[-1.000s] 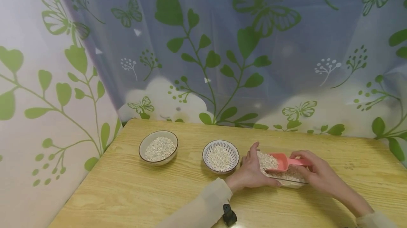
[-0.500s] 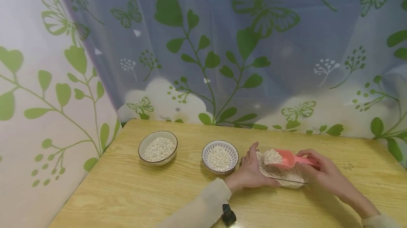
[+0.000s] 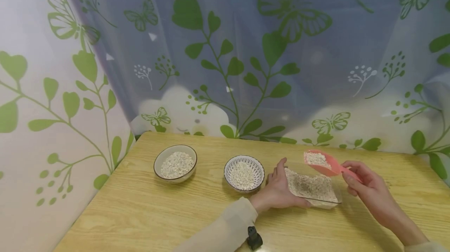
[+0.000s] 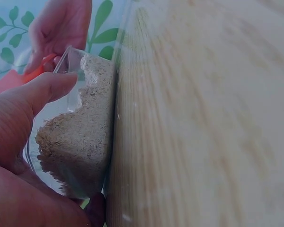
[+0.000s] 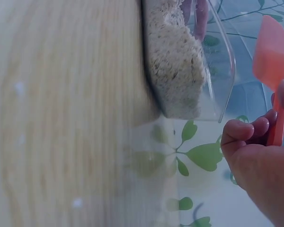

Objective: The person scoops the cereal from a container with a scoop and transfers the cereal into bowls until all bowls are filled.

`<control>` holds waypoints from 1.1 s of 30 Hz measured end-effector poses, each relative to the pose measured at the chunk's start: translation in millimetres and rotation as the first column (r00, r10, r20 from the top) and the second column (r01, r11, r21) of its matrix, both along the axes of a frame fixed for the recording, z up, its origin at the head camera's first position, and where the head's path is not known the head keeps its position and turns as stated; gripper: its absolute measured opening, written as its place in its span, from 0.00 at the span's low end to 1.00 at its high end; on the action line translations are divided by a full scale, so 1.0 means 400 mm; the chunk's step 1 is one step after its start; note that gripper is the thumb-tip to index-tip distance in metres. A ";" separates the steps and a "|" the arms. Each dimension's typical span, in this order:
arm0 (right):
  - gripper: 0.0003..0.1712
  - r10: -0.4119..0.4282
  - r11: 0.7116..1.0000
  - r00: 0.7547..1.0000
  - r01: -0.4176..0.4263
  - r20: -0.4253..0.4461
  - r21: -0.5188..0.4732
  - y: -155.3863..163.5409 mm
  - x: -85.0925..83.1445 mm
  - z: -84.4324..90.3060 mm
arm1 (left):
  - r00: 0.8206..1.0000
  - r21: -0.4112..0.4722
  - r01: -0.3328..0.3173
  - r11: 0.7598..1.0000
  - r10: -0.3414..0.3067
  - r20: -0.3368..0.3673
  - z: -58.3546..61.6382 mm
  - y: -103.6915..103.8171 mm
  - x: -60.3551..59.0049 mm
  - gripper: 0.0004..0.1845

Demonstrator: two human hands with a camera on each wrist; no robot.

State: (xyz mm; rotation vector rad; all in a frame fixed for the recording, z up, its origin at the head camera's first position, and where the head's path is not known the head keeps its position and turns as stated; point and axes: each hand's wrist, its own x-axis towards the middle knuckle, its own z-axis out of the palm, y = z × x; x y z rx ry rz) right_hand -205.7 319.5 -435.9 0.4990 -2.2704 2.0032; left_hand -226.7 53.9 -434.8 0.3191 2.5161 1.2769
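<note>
The left hand point(image 3: 277, 191) rests on the light wooden table point(image 3: 140, 213) with its fingers curled around the side of a clear plastic box of oat flakes point(image 3: 313, 189), holding it. The right hand point(image 3: 367, 185) pinches the handle of a small pink plastic scoop point(image 3: 321, 162) full of flakes, lifted above the box's far corner. A blue-patterned white bowl of oats point(image 3: 244, 173) sits just beside the left hand, and a plain grey bowl of oats point(image 3: 175, 163) sits farther left.

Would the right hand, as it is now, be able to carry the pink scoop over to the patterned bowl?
Probably yes: the right hand holds the pink scoop raised above the clear container; only the left hand lies before the patterned bowl.
</note>
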 end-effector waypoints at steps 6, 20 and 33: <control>0.12 0.027 0.998 1.000 -0.027 -0.002 -0.056 -0.005 -0.001 0.006 | 1.000 -0.040 0.010 0.999 -0.010 -0.013 0.006 0.001 0.003 0.71; 0.13 0.000 0.998 1.000 0.000 -0.007 -0.065 -0.001 0.003 0.012 | 0.977 -0.108 0.165 0.980 -0.178 -0.121 0.078 -0.060 0.012 0.64; 0.14 -0.016 0.999 0.998 0.014 -0.053 -0.029 -0.027 0.007 0.028 | 0.958 -0.023 0.216 0.976 -0.216 -0.188 0.104 -0.208 -0.010 0.54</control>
